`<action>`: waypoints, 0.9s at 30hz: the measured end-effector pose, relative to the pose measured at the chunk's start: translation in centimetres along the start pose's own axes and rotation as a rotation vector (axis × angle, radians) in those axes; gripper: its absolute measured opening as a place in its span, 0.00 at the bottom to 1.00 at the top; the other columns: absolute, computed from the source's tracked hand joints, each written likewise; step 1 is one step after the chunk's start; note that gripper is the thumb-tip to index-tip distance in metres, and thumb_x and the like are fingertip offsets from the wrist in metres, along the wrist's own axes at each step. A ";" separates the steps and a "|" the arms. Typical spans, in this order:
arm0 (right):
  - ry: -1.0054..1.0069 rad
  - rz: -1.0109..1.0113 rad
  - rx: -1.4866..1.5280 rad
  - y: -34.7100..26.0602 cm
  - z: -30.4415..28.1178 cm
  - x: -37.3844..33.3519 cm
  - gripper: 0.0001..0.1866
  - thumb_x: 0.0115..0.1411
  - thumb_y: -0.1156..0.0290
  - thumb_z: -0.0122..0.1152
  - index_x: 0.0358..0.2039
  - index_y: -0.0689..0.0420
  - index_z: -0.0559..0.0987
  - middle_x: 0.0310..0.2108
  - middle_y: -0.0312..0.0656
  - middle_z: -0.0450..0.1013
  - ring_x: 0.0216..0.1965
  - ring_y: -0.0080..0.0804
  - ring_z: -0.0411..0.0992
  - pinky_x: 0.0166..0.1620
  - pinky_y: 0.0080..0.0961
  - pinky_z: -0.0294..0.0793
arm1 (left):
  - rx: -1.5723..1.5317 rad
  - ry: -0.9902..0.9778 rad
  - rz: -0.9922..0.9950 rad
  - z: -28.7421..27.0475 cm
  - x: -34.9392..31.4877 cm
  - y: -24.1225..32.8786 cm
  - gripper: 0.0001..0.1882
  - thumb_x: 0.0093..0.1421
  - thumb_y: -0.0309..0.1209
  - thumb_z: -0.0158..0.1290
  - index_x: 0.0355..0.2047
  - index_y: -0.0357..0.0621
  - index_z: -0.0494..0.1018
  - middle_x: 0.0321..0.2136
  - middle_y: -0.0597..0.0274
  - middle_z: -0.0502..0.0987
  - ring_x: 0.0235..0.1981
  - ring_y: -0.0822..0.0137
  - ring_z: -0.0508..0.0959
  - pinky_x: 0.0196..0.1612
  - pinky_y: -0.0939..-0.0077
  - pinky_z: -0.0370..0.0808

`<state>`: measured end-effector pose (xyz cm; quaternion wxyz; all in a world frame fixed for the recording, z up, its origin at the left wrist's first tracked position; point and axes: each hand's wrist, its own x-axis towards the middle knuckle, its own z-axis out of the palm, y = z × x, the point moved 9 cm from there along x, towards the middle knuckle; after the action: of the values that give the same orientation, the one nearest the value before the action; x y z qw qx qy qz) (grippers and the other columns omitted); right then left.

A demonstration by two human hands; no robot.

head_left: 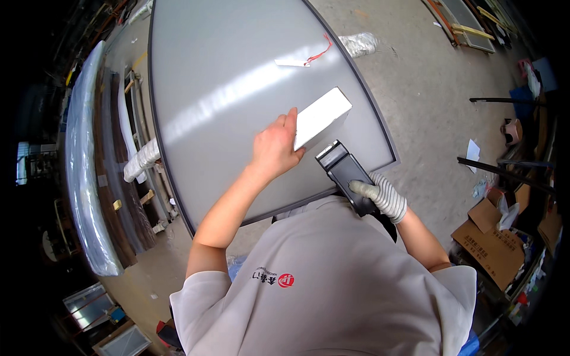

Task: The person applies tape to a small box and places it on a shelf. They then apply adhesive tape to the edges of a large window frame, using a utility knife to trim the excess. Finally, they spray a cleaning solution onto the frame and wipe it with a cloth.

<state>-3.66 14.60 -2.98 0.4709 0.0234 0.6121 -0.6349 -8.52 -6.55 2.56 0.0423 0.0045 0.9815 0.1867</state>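
Observation:
My bare left hand (275, 144) grips the left end of a white rectangular box (325, 113), fingers on its top edge and thumb at the lower side. The box is over a large grey framed panel (208, 172); whether it rests on it I cannot tell. My right hand (383, 196), in a grey-and-white striped glove, holds a black handheld device (344, 173) with a row of teeth along its far end, shaped like a hair clipper. The device points toward the box but stays apart from it. A white tag (292, 63) with a red string (320, 52) lies farther up the panel.
Plastic-wrapped supports (142, 160) show under the panel's left edge and beyond its far right edge. At left stands a stack of wrapped panels (89, 160). An open cardboard box (490, 243) and dark bars (504, 175) are on the right, above concrete floor (424, 118).

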 end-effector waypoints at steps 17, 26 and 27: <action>0.540 -0.096 -0.242 -2.7 -11.4 -3.2 0.26 0.51 0.51 0.63 0.31 0.66 0.76 0.18 0.41 0.72 0.15 0.23 0.69 0.19 0.19 0.69 | 0.059 0.229 0.132 -0.6 1.3 3.9 0.21 0.39 0.38 0.63 0.25 0.38 0.66 0.22 0.53 0.72 0.25 0.54 0.74 0.35 0.59 0.72; 0.522 -0.273 0.001 -4.3 -11.9 -7.3 0.22 0.52 0.54 0.61 0.32 0.63 0.76 0.18 0.39 0.72 0.15 0.24 0.70 0.19 0.18 0.70 | 0.024 0.277 0.692 8.3 -9.3 7.8 0.17 0.49 0.25 0.54 0.41 0.38 0.72 0.48 0.53 0.73 0.53 0.55 0.71 0.52 0.60 0.70; 0.461 -0.214 -0.010 -3.6 -11.3 -7.2 0.22 0.51 0.55 0.62 0.32 0.64 0.76 0.19 0.40 0.73 0.17 0.24 0.71 0.20 0.18 0.70 | -0.128 0.179 0.638 7.9 -9.2 7.1 0.17 0.50 0.26 0.54 0.43 0.38 0.72 0.48 0.53 0.73 0.53 0.55 0.71 0.52 0.61 0.70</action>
<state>-8.12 27.02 1.29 0.2491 0.1001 0.7055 -0.6559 1.22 2.75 -1.39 -0.1042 0.2925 0.9167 0.2516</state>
